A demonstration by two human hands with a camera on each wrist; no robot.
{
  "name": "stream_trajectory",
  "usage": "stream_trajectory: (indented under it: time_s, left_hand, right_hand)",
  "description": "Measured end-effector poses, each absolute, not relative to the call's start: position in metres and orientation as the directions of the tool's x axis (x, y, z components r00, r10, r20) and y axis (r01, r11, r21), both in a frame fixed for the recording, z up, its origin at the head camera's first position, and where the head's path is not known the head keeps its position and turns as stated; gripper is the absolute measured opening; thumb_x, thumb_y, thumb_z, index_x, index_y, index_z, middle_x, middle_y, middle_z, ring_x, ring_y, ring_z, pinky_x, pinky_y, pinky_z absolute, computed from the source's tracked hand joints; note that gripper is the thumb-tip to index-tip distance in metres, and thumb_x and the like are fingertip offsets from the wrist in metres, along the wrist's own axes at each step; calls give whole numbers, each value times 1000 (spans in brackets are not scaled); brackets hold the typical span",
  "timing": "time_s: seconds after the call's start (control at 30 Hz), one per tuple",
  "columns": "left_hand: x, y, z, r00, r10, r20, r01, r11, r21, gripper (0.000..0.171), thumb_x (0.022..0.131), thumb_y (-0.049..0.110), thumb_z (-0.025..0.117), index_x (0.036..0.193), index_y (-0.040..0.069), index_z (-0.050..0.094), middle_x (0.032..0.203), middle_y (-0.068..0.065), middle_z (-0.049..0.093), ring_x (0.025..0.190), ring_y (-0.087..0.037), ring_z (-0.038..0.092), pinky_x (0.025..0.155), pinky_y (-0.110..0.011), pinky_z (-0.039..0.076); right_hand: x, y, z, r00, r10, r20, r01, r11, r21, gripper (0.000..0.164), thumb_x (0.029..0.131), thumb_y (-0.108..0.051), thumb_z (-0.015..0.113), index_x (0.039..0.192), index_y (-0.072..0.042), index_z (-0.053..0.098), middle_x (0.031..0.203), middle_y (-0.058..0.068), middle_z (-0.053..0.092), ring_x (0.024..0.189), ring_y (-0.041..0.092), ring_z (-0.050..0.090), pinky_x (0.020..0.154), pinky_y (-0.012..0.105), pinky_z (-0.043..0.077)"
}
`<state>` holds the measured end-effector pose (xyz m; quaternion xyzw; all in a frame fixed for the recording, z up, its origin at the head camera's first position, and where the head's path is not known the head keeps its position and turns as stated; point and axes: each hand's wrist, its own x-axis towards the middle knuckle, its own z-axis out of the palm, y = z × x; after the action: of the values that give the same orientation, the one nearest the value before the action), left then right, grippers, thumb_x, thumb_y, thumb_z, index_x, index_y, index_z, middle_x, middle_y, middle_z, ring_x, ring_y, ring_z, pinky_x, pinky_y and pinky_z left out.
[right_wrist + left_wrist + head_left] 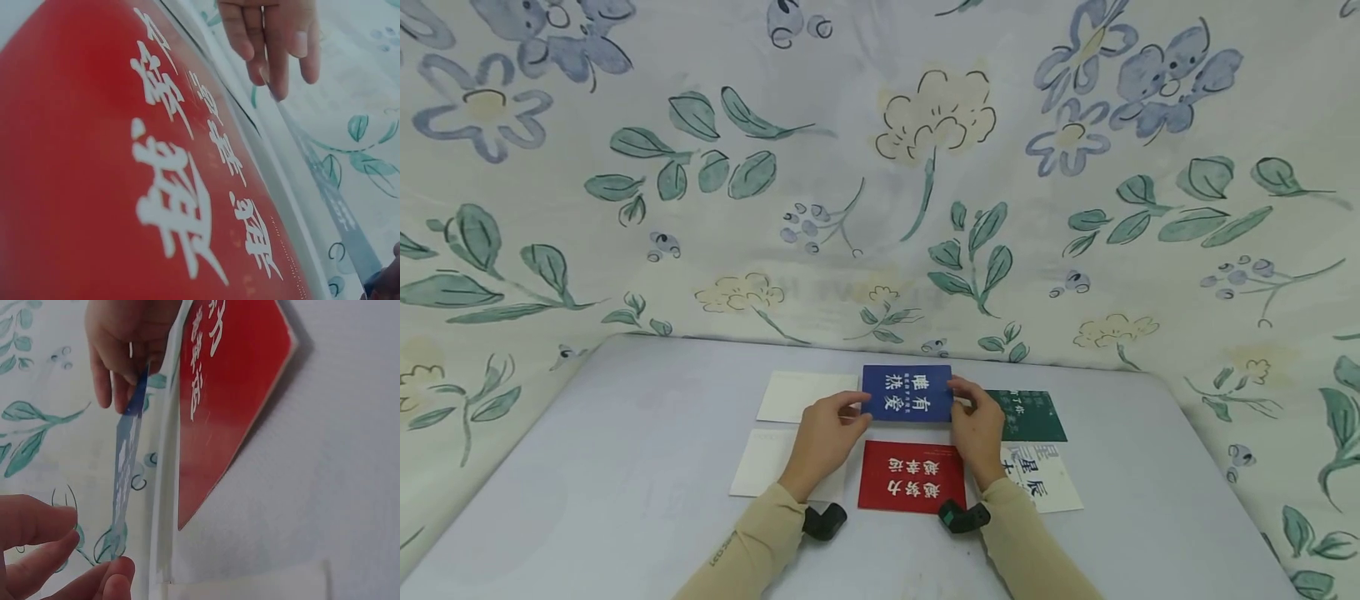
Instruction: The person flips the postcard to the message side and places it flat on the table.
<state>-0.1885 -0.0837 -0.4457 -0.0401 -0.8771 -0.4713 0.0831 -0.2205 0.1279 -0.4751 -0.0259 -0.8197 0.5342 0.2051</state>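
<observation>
A blue card (907, 393) with white characters is lifted between both hands, nearly edge-on in the left wrist view. My left hand (827, 437) pinches its left edge between thumb and fingertips. At the opposite edge, my right hand (979, 425) grips it with thumb and fingers. Just below lies a red card (912, 477) with white characters, flat on the table; it fills much of the right wrist view. The right hand partly covers a dark green card (1036, 417) and a white card with blue characters (1052, 479).
Two blank white cards lie at the left, an upper one (797, 396) and a lower one (763, 462) partly behind the left hand. The white table (625, 467) meets a floral cloth (850, 208) at its back edge. Each wrist wears a small black device.
</observation>
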Motion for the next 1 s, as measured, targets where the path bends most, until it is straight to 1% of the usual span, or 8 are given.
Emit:
stream_trajectory:
  time_s: [0.1, 0.23, 0.4, 0.57, 0.67, 0.77, 1.0]
  left_hand:
    - [-188, -83, -444, -983, -20, 181, 139, 563, 815, 28, 82, 16, 68, 110, 12, 68, 101, -6, 68, 83, -16, 64, 73, -30, 54]
    - [-186, -82, -442, -983, -34, 180, 128, 577, 807, 28, 82, 16, 68, 110, 12, 67, 101, -6, 68, 83, -16, 64, 72, -31, 54]
    - [-186, -81, -442, -982, -45, 185, 125, 580, 805, 29, 81, 16, 68, 110, 13, 67, 108, -5, 66, 87, -17, 64, 73, -32, 54]
    - [-186, -80, -442, -985, -34, 171, 121, 577, 808, 31, 82, 18, 68, 113, 13, 66, 114, -6, 63, 92, -20, 63, 76, -35, 53]
    - [-186, -79, -441, -987, -37, 159, 108, 584, 805, 32, 82, 18, 68, 114, 13, 65, 115, -6, 62, 94, -20, 63, 78, -36, 53]
    - [-186, -79, -441, -988, -43, 146, 94, 582, 808, 34, 82, 19, 68, 115, 14, 64, 116, -7, 62, 95, -21, 63, 78, -36, 53]
    - [-188, -80, -439, -991, -40, 130, 84, 567, 820, 42, 83, 22, 68, 123, 14, 59, 121, -9, 60, 97, -24, 63, 79, -38, 53]
  right_hand:
    - [-221, 127, -476, -915, 257, 312, -181, 429, -885, 33, 82, 6, 53, 106, -11, 67, 118, 2, 62, 104, 19, 58, 86, 39, 49]
    - [-223, 128, -479, -916, 244, 317, -185, 444, -877, 34, 83, 6, 53, 107, -14, 67, 119, -1, 61, 106, 17, 56, 88, 37, 48]
    - [-222, 128, -479, -908, 228, 351, -222, 448, -866, 34, 84, 5, 53, 109, -15, 65, 120, -2, 60, 107, 14, 55, 90, 35, 47]
    - [-222, 128, -482, -894, 241, 377, -246, 438, -864, 35, 84, 7, 53, 110, -13, 64, 117, 1, 60, 105, 16, 56, 88, 35, 48]
    - [-223, 128, -483, -893, 246, 378, -246, 436, -866, 37, 84, 6, 53, 113, -13, 63, 115, 3, 61, 103, 17, 57, 86, 36, 49]
    - [-224, 127, -484, -899, 252, 359, -224, 440, -870, 38, 85, 4, 53, 118, -14, 59, 115, 2, 60, 102, 16, 58, 85, 35, 49]
    - [-227, 127, -486, -910, 252, 328, -202, 422, -884, 44, 86, 3, 52, 127, -12, 50, 122, -1, 56, 106, 13, 54, 88, 33, 48]
